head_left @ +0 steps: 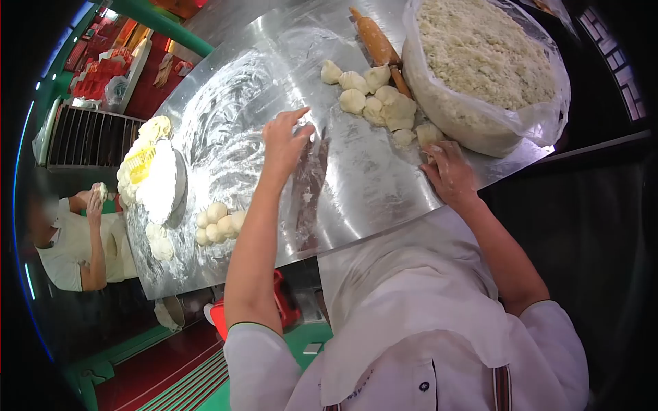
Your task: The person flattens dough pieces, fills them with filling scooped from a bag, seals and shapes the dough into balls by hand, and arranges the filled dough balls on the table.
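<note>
The left hand [282,140] is above the bench [360,188]; its fingers [299,114] are parted, the index extended and a moderate gap left to the thumb, with nothing seen between them. The right hand [452,175] is at the bench edge, fingers bent and close together; whether they grip anything cannot be told. A dough piece [429,133] lies just beyond these fingertips; contact is unclear. Past it lies the dough cluster [375,109], to the right of the left hand and well apart from it. The rolling pin [375,40] lies beyond the cluster, beside a bag-lined tub of filling [486,58]. Dough balls [219,223] lie left of the left forearm. Further left, a co-worker's hand [94,211] holds a pale lump [103,192].
</note>
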The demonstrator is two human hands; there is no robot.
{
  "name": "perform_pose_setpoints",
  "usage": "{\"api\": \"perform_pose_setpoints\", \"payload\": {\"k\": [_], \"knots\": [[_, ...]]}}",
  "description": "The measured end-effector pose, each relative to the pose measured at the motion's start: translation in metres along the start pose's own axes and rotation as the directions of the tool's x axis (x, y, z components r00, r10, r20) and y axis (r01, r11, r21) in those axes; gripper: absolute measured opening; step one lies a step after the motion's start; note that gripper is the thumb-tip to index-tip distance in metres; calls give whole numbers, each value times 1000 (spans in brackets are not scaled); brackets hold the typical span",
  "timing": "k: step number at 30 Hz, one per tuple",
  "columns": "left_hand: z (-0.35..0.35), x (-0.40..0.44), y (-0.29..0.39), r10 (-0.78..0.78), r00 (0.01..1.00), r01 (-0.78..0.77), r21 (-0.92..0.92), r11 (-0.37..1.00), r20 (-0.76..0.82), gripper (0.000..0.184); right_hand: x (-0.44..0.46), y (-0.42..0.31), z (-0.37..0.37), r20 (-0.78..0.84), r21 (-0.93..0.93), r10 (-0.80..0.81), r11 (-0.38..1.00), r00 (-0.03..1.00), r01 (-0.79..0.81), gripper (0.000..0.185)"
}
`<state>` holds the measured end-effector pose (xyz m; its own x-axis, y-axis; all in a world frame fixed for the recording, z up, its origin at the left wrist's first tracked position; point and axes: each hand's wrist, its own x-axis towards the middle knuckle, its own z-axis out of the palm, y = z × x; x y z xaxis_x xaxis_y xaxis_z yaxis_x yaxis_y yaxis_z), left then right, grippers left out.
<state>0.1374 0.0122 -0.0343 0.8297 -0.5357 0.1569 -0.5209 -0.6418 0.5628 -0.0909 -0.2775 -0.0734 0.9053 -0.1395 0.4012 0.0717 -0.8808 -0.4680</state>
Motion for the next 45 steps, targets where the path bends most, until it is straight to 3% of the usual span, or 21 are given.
{"api": "perform_pose_setpoints", "payload": {"k": [2,3,8,9,10,12,15,16,17,22,23,24,28,32,36,38,40,42,43,44,45], "knots": [[35,27,36,-6,999,4,-47,999,-41,51,0,2,1,25,33,11,999,1000,-11,26],[50,34,49,101,991,-100,16,995,-89,49,-2,3,2,21,27,14,1000,1000,-15,26],[71,47,57,166,986,-165,32,986,-30,39,-4,10,4,-35,99,15,995,999,-12,23],[59,40,64,-66,997,72,-148,986,42,39,-6,11,4,-38,102,20,995,999,-16,23],[46,32,70,-280,948,314,-299,901,151,39,-7,13,5,-45,124,7,992,999,-1,22],[25,-2,78,-294,945,306,-695,651,141,42,-8,14,6,-52,151,-2,988,999,9,21],[-1,-57,48,-263,933,358,-715,601,247,42,-6,11,2,-34,201,-20,979,999,26,18],[0,-76,26,-216,933,331,-455,827,287,41,-3,9,1,-14,222,-33,974,999,36,17],[1,-87,14,-188,922,249,-148,957,339,40,-1,7,2,7,243,-50,969,999,47,16],[0,-65,38,-232,933,314,-304,900,276,45,8,-16,32,99,249,-67,968,993,40,17],[22,-61,41,-142,980,135,57,989,142,50,10,-19,34,108,277,-67,960,992,35,18],[40,-58,46,0,999,-23,429,903,53,55,13,-21,33,110,276,-69,960,992,36,18],[68,-56,62,87,974,-182,492,851,210,63,14,-25,23,142,264,-95,963,985,54,20],[74,-33,45,55,996,-83,523,848,68,64,27,-33,31,195,325,-127,944,973,58,25],[73,-23,23,57,998,-61,455,889,22,69,78,-60,47,145,328,-103,943,984,50,23],[60,-32,13,-162,987,162,44,986,0,66,90,-55,67,256,153,-106,986,961,68,20],[25,-51,44,-169,985,165,98,981,38,60,91,-51,75,292,110,-132,988,947,104,19],[8,-68,58,-402,883,327,296,898,244,45,93,-59,73,333,70,-186,983,925,172,18],[5,-78,57,-399,896,368,179,912,192,28,89,-68,63,280,205,-182,971,943,127,12],[7,-87,53,-405,896,376,175,910,182,28,85,-77,55,228,337,-166,938,959,82,9],[15,-95,47,-417,894,447,-310,839,162,26,83,-86,49,229,336,-173,938,958,89,9]]}}
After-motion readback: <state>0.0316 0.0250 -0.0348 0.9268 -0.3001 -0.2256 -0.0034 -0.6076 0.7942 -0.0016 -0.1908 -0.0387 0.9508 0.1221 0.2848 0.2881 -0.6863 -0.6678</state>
